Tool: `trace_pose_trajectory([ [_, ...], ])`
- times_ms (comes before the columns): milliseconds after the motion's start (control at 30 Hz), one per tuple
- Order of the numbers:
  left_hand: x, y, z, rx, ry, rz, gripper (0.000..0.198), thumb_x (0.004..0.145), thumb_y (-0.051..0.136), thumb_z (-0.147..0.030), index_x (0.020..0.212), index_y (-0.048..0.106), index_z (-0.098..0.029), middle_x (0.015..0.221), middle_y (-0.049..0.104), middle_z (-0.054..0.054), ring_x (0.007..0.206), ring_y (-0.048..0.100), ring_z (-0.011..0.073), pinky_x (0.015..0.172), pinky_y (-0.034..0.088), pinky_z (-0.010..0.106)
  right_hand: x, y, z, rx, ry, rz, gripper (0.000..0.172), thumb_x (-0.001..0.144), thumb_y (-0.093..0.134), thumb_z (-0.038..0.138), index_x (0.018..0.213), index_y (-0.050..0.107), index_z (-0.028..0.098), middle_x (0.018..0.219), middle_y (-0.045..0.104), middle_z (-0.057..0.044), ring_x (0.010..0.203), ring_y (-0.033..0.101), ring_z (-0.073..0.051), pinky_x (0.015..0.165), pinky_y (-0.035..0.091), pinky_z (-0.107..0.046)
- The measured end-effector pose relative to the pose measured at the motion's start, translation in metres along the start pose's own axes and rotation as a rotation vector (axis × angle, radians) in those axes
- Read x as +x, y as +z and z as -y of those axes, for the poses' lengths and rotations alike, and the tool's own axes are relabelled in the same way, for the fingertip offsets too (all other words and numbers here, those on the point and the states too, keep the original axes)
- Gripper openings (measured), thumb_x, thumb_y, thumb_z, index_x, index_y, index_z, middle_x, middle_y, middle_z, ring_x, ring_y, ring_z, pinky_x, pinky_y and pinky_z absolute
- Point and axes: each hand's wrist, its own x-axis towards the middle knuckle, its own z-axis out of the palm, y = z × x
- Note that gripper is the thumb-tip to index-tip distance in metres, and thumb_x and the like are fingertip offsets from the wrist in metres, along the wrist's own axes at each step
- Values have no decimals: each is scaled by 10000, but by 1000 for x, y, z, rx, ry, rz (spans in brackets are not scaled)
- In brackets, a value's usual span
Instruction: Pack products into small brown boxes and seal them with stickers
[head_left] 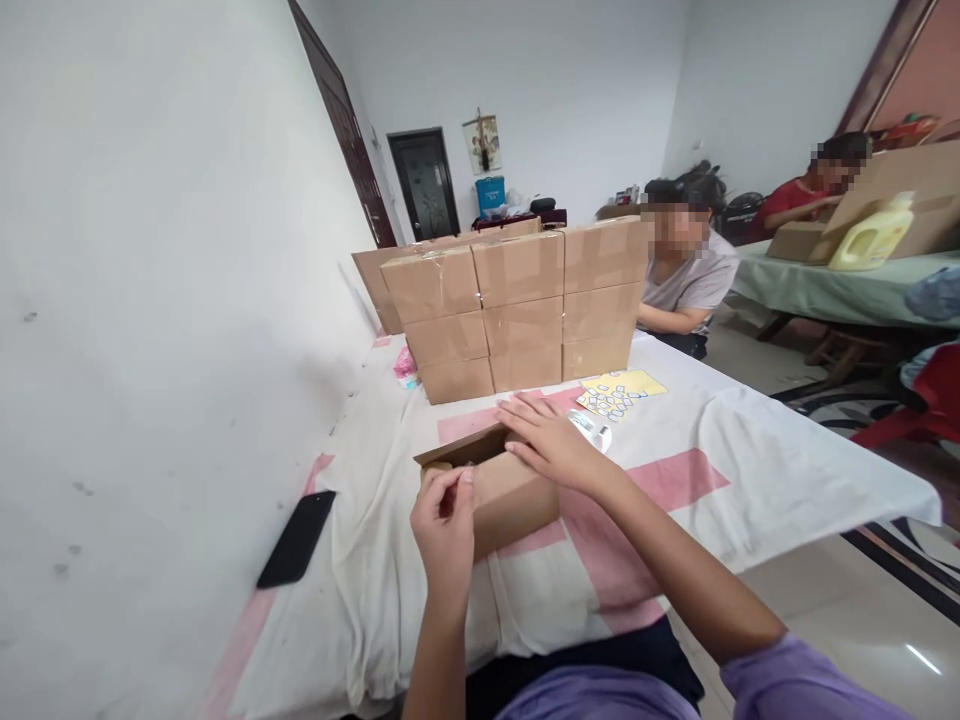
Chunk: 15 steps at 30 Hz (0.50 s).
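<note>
Nearest us, the cloth (360, 620) on the counter (780, 480) lies rumpled, so we would expect a hard push to drag it and whatever sits on it, the phone (297, 540) beside the wall included. Our left grip (444, 500) curls at the left end of the box (517, 515), thumb and forefinger drawn together on its edge; should that pinch slip, the cardboard may spring up or crease. The box sits between our two grips, a dark gap showing at its top. Our right grip (544, 438) lies flat, fingers extended, over its far right corner; too much weight there could buckle the top or tip the box. Just beyond, a roll (592, 431) and a yellow sheet (643, 382) of small stickers could be swept aside by a stray wrist. Farther off, the stack (525, 310) could topple if bumped, perhaps towards the co-worker (686, 275) behind.
</note>
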Motion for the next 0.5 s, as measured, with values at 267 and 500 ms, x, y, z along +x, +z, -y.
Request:
trace_pose_trajectory([
  [267,34,-11,8,182,-58,170,223,881,637,-392,801,738,-211,721,591,-15,659,529,127,620,415,249,-1,37,-5,142,101,24,248,965,573,197,1156,719,259,1172,749,-53,1129,626,-261,998,483,-478],
  [500,57,0,16,222,-215,488,222,844,628,-396,827,757,-217,829,713,13,763,596,152,736,457,271,-20,41,-4,191,163,-1,254,1008,540,276,1154,740,333,1291,717,15,1318,560,-268,1199,254,-592],
])
